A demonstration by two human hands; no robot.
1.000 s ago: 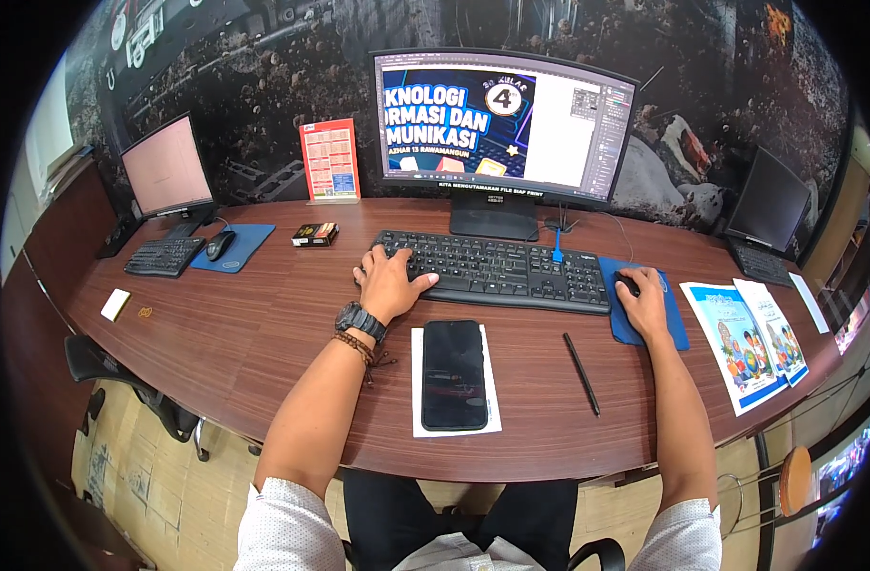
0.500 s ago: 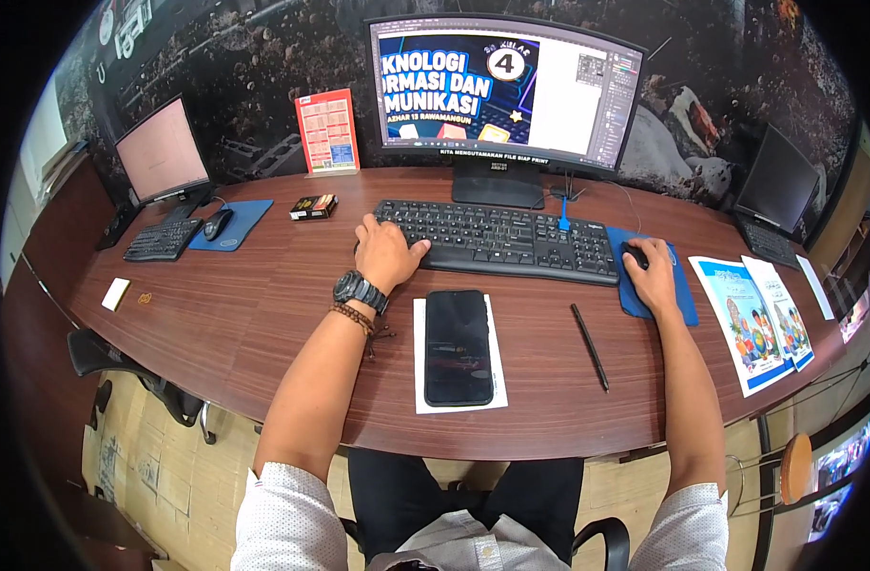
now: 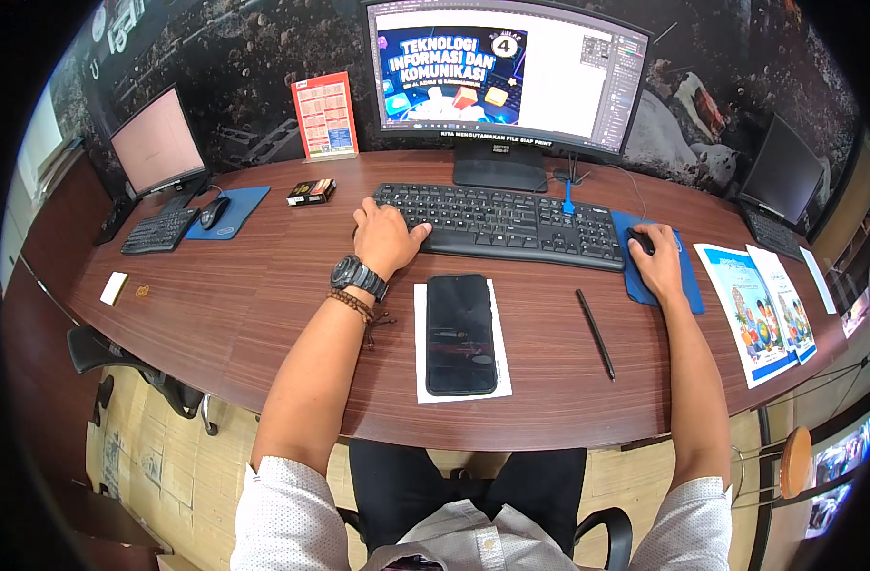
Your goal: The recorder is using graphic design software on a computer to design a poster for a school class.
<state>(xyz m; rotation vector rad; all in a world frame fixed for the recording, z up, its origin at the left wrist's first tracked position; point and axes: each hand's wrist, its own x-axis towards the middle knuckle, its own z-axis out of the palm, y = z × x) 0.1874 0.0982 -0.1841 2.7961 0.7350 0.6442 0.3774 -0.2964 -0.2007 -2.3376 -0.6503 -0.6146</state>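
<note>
My left hand (image 3: 385, 238) rests on the left end of a black keyboard (image 3: 506, 221), fingers over the keys and thumb spread along its front edge. A dark watch (image 3: 357, 275) and a beaded bracelet are on that wrist. Over on the right, my right hand (image 3: 661, 266) is curved around a black mouse (image 3: 638, 240) on a blue mouse pad (image 3: 691, 285). Behind the keyboard stands a curved monitor (image 3: 573, 86) showing a colourful design in an editing window. Between my forearms, a black phone (image 3: 460, 333) lies on white paper (image 3: 503, 383), with a black pen (image 3: 596, 333) to its right.
Printed booklets (image 3: 747, 319) lie at the right, before another monitor (image 3: 783, 169). Leftward are a small black box (image 3: 311, 191), a red calendar stand (image 3: 324, 116), a second mouse (image 3: 214, 211), keyboard (image 3: 159, 230) and monitor (image 3: 159, 143). A chair (image 3: 121, 352) stands below the desk's left edge.
On the screen, the design has become smaller, so more of it shows. The whole view has shifted slightly. Both hands keep their places on the keyboard and mouse.
</note>
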